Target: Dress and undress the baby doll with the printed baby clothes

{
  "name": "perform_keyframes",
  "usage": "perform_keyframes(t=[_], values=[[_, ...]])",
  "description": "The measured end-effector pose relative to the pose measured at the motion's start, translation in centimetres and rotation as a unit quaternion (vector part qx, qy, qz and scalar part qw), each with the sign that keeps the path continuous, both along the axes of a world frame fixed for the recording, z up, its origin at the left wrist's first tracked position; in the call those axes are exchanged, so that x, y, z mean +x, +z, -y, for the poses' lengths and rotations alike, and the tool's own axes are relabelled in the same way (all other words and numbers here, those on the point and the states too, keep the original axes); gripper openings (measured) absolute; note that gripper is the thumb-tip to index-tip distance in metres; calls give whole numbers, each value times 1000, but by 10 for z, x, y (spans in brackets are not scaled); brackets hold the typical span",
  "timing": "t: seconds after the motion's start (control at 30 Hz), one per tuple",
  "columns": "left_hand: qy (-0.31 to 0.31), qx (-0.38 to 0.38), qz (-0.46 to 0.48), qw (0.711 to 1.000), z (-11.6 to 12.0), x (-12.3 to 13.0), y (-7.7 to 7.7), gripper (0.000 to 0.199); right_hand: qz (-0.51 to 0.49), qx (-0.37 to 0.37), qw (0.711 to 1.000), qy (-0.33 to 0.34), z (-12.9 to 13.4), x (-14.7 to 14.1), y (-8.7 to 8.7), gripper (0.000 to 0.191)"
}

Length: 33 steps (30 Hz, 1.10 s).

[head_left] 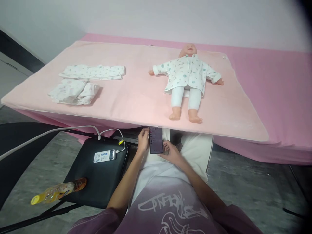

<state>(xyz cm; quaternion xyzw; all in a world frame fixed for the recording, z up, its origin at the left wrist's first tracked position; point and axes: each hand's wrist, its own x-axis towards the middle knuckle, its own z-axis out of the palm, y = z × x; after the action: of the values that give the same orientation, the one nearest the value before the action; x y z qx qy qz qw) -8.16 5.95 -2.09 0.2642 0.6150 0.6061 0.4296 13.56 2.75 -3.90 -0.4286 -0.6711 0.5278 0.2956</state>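
Observation:
A smartphone with a dark lit screen rests over my lap, just below the table's front edge. My left hand grips its left side, the fingers closed along the edge. At its lower right corner, my right hand holds it with curled fingers. Beyond, on the pink table, a baby doll lies on its back in a patterned white jacket and white leggings. To the left lie folded patterned baby trousers and a bundled white baby garment.
On my left stands a black folding chair, carrying a white power bank with a cable and a yellow-capped drink bottle. A pale pink mat covers much of the table, against a white wall.

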Motion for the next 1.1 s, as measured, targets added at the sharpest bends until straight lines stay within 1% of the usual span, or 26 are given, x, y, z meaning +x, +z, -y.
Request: perform_keyframes(t=[0.07,0.13,0.27,0.4,0.53,0.6,0.7,0.77,0.87,0.93,1.0,1.1], values=[[-25,1,-1,1000,3,-4,-5,35,-4,3,1000,-10,0,-2,-2,56],[-49,-1,-10,999,5,-7,-9,38,-10,5,1000,-26,-1,-6,-2,58],[-73,10,-75,994,1,-13,-17,48,-34,7,996,-76,-9,-16,-1,58],[-126,27,-161,978,-9,-15,-16,48,-46,5,993,-110,-21,-25,0,61],[-165,3,-211,963,-9,-14,-12,56,-54,-3,990,-130,-26,-29,-1,61],[-190,-8,-229,955,-3,-14,-11,64,-63,-1,989,-133,-25,-29,-2,61],[-229,-7,-242,943,12,-16,-10,86,-75,6,991,-115,-22,-26,-2,63],[-252,8,-253,934,23,-17,-9,100,-80,8,991,-103,-21,-23,0,59],[-276,54,-295,913,38,-19,-8,110,-85,-1,992,-98,-21,-19,2,48],[-279,80,-330,898,46,-17,-7,118,-84,-10,991,-100,-23,-19,1,45],[-271,90,-353,891,51,-14,-9,123,-78,-14,991,-108,-25,-20,0,44],[-246,91,-368,892,53,-9,-14,119,-70,-10,990,-121,-28,-24,-2,43]])
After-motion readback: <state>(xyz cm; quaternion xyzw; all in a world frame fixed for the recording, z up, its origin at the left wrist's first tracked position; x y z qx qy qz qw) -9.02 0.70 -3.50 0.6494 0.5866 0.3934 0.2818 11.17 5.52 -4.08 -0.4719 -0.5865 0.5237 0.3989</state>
